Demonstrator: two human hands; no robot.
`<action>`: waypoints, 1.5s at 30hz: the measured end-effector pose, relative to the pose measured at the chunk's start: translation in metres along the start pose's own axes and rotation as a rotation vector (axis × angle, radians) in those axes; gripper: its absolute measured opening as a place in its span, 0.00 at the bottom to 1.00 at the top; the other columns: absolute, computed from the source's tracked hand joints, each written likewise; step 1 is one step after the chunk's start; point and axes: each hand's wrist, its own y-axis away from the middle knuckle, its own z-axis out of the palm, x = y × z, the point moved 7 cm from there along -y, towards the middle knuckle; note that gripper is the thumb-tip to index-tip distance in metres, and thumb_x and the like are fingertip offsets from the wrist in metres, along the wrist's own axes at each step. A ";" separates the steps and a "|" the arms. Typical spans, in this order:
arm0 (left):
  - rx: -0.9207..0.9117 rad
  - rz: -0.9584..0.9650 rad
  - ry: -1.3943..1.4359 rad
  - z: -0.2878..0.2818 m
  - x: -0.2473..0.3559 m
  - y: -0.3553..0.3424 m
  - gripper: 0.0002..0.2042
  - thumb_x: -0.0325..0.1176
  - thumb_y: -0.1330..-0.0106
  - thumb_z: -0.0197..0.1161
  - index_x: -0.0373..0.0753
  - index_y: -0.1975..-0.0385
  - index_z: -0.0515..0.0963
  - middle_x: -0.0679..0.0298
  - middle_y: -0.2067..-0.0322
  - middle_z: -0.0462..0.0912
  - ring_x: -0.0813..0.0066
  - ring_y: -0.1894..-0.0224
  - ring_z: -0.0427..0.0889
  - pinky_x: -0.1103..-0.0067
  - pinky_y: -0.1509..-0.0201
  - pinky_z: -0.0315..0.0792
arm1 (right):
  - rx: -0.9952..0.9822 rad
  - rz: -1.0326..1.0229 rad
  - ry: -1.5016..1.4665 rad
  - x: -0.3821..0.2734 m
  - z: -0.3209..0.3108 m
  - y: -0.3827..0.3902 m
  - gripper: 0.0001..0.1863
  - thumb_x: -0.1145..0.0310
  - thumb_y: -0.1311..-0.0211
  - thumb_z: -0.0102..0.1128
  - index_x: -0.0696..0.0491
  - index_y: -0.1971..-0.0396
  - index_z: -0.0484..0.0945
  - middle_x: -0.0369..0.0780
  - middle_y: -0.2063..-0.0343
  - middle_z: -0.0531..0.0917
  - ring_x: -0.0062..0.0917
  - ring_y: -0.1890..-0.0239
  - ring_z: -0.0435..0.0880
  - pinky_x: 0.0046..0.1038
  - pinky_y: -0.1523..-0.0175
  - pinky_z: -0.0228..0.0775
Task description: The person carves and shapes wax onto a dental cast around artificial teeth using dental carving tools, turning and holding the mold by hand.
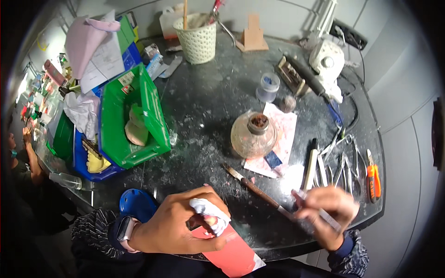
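My left hand (178,222) is closed around a white plaster piece (214,217) with pinkish and pale yellow material on its surface; the fingers hide much of it. Partly under that hand is a flat pink wax sheet (234,255), its near corner whitish. To the right, my right hand (330,211) is raised over the table, thumb and fingers pinching a slim tool (330,220). Motion blurs this hand, and the kind of tool is unclear. Between the hands lies a wax knife (255,187) with a brown handle.
A glass spirit lamp (254,136) stands on stained paper (286,127). Several metal pliers (342,169) and orange-handled cutters (372,178) lie at right. Green bins (134,157), a blue cup (138,204) and a woven basket (198,44) occupy the left and back. Another person (30,157) sits far left.
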 end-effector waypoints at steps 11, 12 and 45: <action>0.037 -0.075 0.018 -0.010 -0.004 -0.004 0.21 0.36 0.56 0.70 0.34 0.64 0.72 0.66 0.78 0.77 0.82 0.74 0.78 0.87 0.72 0.71 | 0.334 0.198 -0.530 0.067 0.001 -0.063 0.08 0.71 0.44 0.55 0.61 0.68 0.73 0.41 0.70 0.76 0.33 0.67 0.81 0.28 0.67 0.77; 0.026 -0.132 0.030 -0.013 -0.008 -0.002 0.23 0.37 0.56 0.71 0.33 0.62 0.71 0.65 0.77 0.77 0.82 0.73 0.78 0.87 0.72 0.71 | 0.325 0.174 -0.525 0.067 0.003 -0.064 0.08 0.71 0.43 0.55 0.60 0.68 0.73 0.41 0.70 0.75 0.34 0.67 0.81 0.28 0.67 0.77; 0.278 0.690 -1.438 0.001 -0.002 0.015 0.16 0.30 0.46 0.52 0.46 0.56 0.64 0.74 0.82 0.68 0.81 0.71 0.66 0.88 0.83 0.54 | 0.388 0.164 -0.350 0.085 0.002 -0.053 0.12 0.62 0.40 0.51 0.55 0.63 0.71 0.36 0.69 0.78 0.19 0.61 0.77 0.16 0.61 0.62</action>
